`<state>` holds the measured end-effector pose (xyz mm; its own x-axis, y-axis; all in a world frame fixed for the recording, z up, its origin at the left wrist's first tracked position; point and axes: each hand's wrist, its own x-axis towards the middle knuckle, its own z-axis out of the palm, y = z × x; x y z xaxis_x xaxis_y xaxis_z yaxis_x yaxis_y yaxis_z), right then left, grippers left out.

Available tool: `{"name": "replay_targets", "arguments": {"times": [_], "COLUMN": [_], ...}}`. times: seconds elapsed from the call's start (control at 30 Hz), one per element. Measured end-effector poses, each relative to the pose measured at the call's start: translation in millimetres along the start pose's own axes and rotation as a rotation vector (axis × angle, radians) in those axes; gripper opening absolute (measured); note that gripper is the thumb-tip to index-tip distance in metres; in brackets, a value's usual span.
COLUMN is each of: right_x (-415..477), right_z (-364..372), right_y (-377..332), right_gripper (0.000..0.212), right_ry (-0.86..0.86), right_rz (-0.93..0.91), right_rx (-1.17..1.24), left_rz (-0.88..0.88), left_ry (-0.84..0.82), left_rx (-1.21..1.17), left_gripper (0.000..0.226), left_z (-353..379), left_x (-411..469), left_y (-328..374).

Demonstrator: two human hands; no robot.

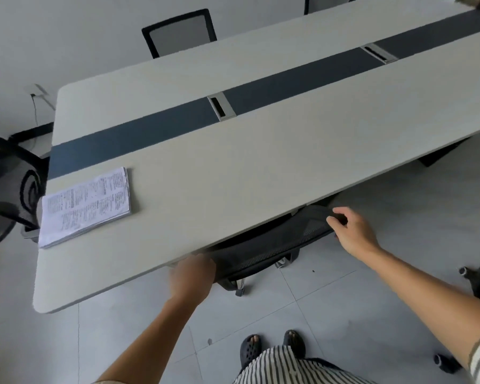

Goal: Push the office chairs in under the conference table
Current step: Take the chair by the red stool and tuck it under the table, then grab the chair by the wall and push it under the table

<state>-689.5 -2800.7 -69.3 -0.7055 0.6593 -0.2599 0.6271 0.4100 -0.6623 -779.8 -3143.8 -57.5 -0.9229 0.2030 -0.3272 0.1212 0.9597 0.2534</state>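
Your striped shirt (pixel 286 367) and dark sandals (pixel 251 347) sit lowest, above grey floor tiles.
Both your hands grip the black mesh chair back (pixel 269 245): left hand (pixel 191 275) closed on its left end, right hand (pixel 351 231) on the right corner. Its seat is tucked under the conference table (pixel 233 167), where a printed booklet (pixel 85 206) lies.

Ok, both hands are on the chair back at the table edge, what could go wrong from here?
The left hand sits right at the conference table edge, so its fingers could get pinched as the chair rolls under. The right hand grips only the backrest's top corner, so an uneven push might twist the chair.
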Motion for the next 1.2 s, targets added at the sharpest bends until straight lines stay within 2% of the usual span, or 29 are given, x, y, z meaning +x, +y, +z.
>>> {"name": "replay_targets", "arguments": {"times": [0.13, 0.23, 0.3, 0.4, 0.5, 0.67, 0.9, 1.07, 1.2], "right_x": [-94.9, -166.3, -209.6, -262.1, -300.6, -347.0, -391.3, -413.8, -422.8], "right_z": [-27.2, -43.7, -51.3, -54.7, -53.7, -58.6, -106.2, -165.0, -212.6], "right_y": [31.8, 56.5, 69.1, 85.9, 103.0, 133.0, 198.6, 268.7, 316.5], "right_gripper": [0.01, 0.025, 0.032, 0.027, 0.018, 0.01, 0.013, 0.017, 0.011], "right_ry": [0.068, 0.136, 0.199, 0.313, 0.403, 0.544, 0.712, 0.813, 0.866], "right_rz": [-0.037, 0.062, 0.125, 0.244, 0.352, 0.516, 0.61, 0.647, 0.666], "right_rx": [0.022, 0.055, 0.105, 0.192, 0.245, 0.328, 0.403, 0.388, 0.396], "left_rz": [0.241, 0.46, 0.542, 0.596, 0.648, 0.794, 0.965, 1.042, 1.138], "left_ry": [-0.012, 0.031, -0.036, -0.245, -0.399, -0.519, -0.568, -0.578, -0.665], "left_rx": [-0.138, -0.296, -0.385, -0.464, -0.437, -0.395, -0.323, -0.304, -0.273], "left_gripper": [0.015, 0.008, 0.01, 0.016, 0.016, 0.014, 0.012, 0.023, 0.015], "left_z": [-14.9, -22.7, -21.8, -5.6, 10.9, 27.6, 65.2, 105.0, 136.4], "left_x": [-22.4, -51.9, -67.4, -76.6, -81.1, -97.8, -150.2, -216.3, -270.4], "left_y": [3.0, 14.3, 22.1, 34.8, 58.2, 116.6, 220.1, 306.3, 372.8]}}
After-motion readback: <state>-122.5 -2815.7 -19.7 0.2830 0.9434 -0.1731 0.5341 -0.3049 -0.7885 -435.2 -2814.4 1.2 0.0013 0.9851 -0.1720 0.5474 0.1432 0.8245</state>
